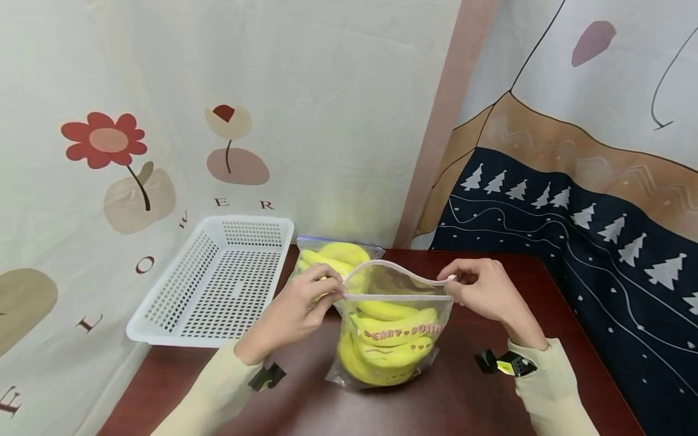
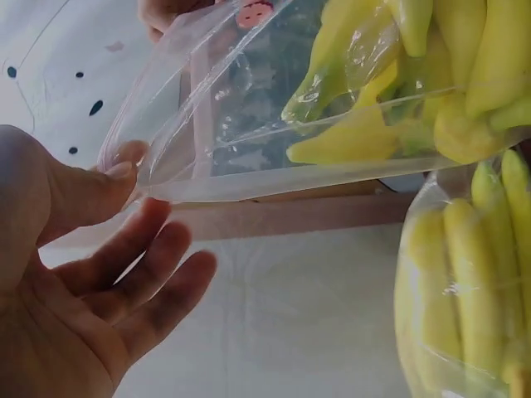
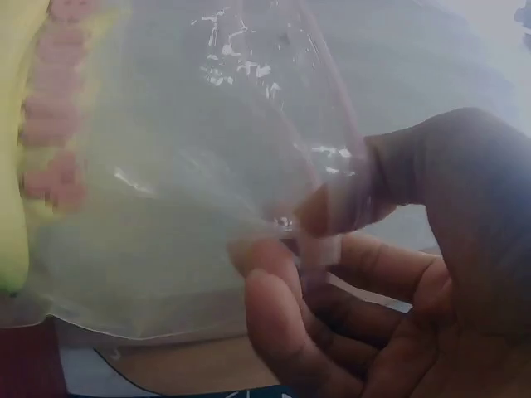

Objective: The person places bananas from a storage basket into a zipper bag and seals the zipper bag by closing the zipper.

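A clear zip bag with pink lettering and several bananas inside stands upright on the table, its mouth gaping. My left hand pinches the left corner of the bag's top edge between thumb and index finger, the other fingers spread in the left wrist view. At the right corner, my right hand pinches the top edge by the small white zip slider. Behind the left hand, a second clear bag of bananas leans near the wall, partly hidden by the first.
A white plastic basket with a perforated floor stands on the left of the dark red table. Printed cloth hangs behind the table and along its right side.
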`<state>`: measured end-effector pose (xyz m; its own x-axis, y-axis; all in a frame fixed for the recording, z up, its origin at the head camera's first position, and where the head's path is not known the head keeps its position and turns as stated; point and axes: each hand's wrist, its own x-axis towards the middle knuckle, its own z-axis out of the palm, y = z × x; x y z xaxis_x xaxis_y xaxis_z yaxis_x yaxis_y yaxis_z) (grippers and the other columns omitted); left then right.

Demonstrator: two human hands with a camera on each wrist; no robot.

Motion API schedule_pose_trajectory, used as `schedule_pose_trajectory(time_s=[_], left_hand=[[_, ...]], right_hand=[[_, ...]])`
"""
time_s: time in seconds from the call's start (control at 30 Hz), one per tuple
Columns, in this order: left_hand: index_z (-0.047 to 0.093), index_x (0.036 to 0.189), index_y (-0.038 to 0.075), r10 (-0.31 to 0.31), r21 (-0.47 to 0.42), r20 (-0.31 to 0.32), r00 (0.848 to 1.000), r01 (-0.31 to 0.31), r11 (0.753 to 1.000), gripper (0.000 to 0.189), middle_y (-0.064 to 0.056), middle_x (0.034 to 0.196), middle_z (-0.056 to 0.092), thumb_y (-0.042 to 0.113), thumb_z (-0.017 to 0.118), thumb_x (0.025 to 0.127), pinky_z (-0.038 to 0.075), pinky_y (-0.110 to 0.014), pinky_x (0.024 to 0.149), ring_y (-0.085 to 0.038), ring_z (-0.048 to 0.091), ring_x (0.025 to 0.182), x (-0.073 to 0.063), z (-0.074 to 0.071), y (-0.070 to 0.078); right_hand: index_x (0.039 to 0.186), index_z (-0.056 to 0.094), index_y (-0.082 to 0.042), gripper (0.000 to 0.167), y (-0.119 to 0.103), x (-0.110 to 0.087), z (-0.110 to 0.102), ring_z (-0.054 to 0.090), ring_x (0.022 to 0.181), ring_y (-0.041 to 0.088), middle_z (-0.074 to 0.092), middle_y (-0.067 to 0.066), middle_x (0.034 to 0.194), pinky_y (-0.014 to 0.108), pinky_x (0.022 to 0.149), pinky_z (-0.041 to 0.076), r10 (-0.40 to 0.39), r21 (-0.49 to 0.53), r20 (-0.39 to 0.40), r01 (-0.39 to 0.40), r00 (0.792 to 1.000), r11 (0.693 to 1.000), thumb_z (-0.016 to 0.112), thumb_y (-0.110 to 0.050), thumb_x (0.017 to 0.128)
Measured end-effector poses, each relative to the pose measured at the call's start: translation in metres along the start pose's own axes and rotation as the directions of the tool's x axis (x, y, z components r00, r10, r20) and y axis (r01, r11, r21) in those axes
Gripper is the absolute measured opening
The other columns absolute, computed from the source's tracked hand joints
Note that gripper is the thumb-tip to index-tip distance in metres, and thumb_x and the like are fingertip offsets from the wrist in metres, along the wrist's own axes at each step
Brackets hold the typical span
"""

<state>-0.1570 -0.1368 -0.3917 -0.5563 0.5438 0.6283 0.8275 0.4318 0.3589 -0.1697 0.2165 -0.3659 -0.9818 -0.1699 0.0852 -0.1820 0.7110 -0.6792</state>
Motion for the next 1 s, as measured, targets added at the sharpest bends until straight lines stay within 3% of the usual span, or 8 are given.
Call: schedule_pose_trajectory(time_s=[0.1, 0.2, 0.3, 0.43, 0.6, 0.73, 0.9, 1.0], left_hand=[[0.074, 0.094, 0.010, -0.054, -0.039, -0.021, 0.998, 0.053, 0.998, 0.017, 0.003, 0.093, 0.067, -0.006, 0.069, 0.091, 0.050, -0.015, 0.069, -0.006, 0.058, 0.081, -0.008, -0.002, -0.004], [0.075, 0.094, 0.011, -0.097, -0.068, -0.039, 0.994, 0.095, 0.993, 0.020, 0.003, 0.091, 0.070, -0.008, 0.069, 0.090, 0.050, -0.014, 0.069, -0.006, 0.060, 0.078, -0.014, -0.005, -0.007], [0.076, 0.096, 0.012, -0.119, -0.100, -0.062, 0.991, 0.113, 0.989, 0.024, 0.002, 0.092, 0.072, -0.009, 0.069, 0.089, 0.053, -0.015, 0.073, -0.008, 0.065, 0.081, -0.018, -0.006, -0.011], [0.076, 0.102, 0.011, -0.154, -0.153, -0.146, 0.977, 0.132, 0.979, 0.028, -0.001, 0.096, 0.075, -0.012, 0.070, 0.087, 0.056, -0.015, 0.075, -0.010, 0.069, 0.085, -0.023, -0.009, -0.017], [0.074, 0.115, 0.009, -0.188, -0.133, -0.223, 0.957, 0.161, 0.978, 0.032, -0.003, 0.101, 0.076, -0.009, 0.071, 0.089, 0.056, -0.013, 0.074, -0.012, 0.072, 0.088, -0.028, -0.007, -0.026], [0.073, 0.116, 0.008, -0.185, -0.092, -0.220, 0.958, 0.168, 0.981, 0.028, -0.004, 0.101, 0.075, -0.007, 0.070, 0.092, 0.054, -0.014, 0.071, -0.015, 0.071, 0.086, -0.033, 0.000, -0.031], [0.070, 0.109, 0.008, -0.263, -0.131, -0.152, 0.953, 0.245, 0.961, 0.023, -0.003, 0.098, 0.075, -0.006, 0.071, 0.091, 0.059, -0.021, 0.070, -0.013, 0.071, 0.084, -0.041, 0.000, -0.033], [0.070, 0.110, 0.010, -0.287, -0.104, -0.086, 0.954, 0.277, 0.955, 0.023, 0.000, 0.100, 0.075, -0.003, 0.071, 0.092, 0.060, -0.026, 0.072, -0.011, 0.070, 0.086, -0.040, -0.004, -0.031]], right_hand=[[0.086, 0.074, -0.015, 0.010, 0.001, -0.003, 0.001, 0.063, 0.061, 0.016, 0.067, 0.003, 0.070, 0.028, 0.056, 0.053, -0.015, 0.026, -0.015, 0.016, 1.000, 1.000, 0.066, -0.012, 0.091], [0.086, 0.073, -0.014, 0.008, 0.002, -0.007, 0.001, 0.065, 0.060, 0.018, 0.067, 0.004, 0.067, 0.027, 0.057, 0.055, -0.032, 0.060, -0.025, 0.033, 0.999, 0.998, 0.068, -0.014, 0.093], [0.090, 0.073, -0.014, 0.007, 0.005, -0.011, 0.000, 0.065, 0.063, 0.017, 0.067, 0.005, 0.073, 0.026, 0.060, 0.058, -0.069, 0.118, 0.003, 0.068, 0.998, 0.991, 0.073, -0.019, 0.094], [0.099, 0.071, -0.014, 0.011, 0.012, -0.016, 0.000, 0.065, 0.069, 0.015, 0.067, 0.006, 0.085, 0.025, 0.062, 0.058, -0.167, 0.196, 0.016, 0.160, 0.986, 0.967, 0.078, -0.019, 0.092], [0.099, 0.072, -0.017, 0.013, 0.017, -0.018, 0.010, 0.061, 0.066, 0.012, 0.069, 0.004, 0.086, 0.022, 0.054, 0.051, -0.218, 0.166, -0.127, 0.237, 0.968, 0.957, 0.080, -0.015, 0.090], [0.093, 0.074, -0.022, 0.012, 0.019, -0.021, 0.019, 0.059, 0.069, 0.009, 0.072, -0.002, 0.087, 0.022, 0.054, 0.050, -0.222, 0.108, -0.203, 0.247, 0.954, 0.963, 0.082, -0.016, 0.088], [0.092, 0.076, -0.023, 0.012, 0.024, -0.028, 0.025, 0.061, 0.074, 0.007, 0.074, -0.003, 0.088, 0.023, 0.058, 0.055, -0.227, 0.149, -0.126, 0.245, 0.966, 0.958, 0.083, -0.016, 0.087], [0.093, 0.076, -0.024, 0.010, 0.026, -0.029, 0.027, 0.064, 0.074, 0.007, 0.074, -0.003, 0.090, 0.025, 0.060, 0.057, -0.210, 0.198, -0.094, 0.225, 0.973, 0.954, 0.083, -0.018, 0.087]])
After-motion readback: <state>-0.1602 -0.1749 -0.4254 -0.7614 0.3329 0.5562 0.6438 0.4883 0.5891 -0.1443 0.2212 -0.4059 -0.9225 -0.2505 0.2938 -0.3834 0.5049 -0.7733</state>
